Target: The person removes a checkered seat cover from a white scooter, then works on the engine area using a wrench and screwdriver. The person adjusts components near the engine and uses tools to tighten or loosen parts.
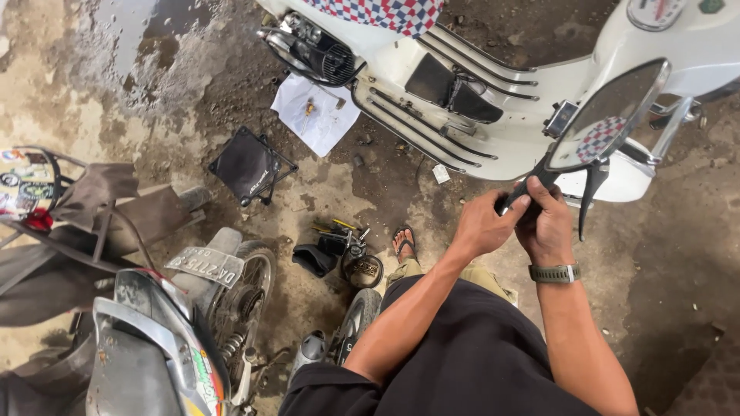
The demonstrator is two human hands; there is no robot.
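Black shirt [470,362] fills the near bottom, both forearms reaching out from it. Left hand [484,225] grips the black stem [532,185] of a side mirror [609,115], fingers curled over it. Right hand [549,223] wraps the same stem from the right, touching the left hand; grey wristwatch [555,273] on that wrist. Mirror glass tilts up right, reflecting a checkered pattern. White scooter [493,100] sits far, lying across the top, black floor rails showing, checkered seat at top edge. Dirt floor [370,177] between: white paper with a screwdriver [317,112] near the scooter engine, black folding stool [250,166] left of it, small pile of tools [343,243] near a sandalled foot [404,240]. Another motorcycle's rear wheel and plate [208,266] near left.
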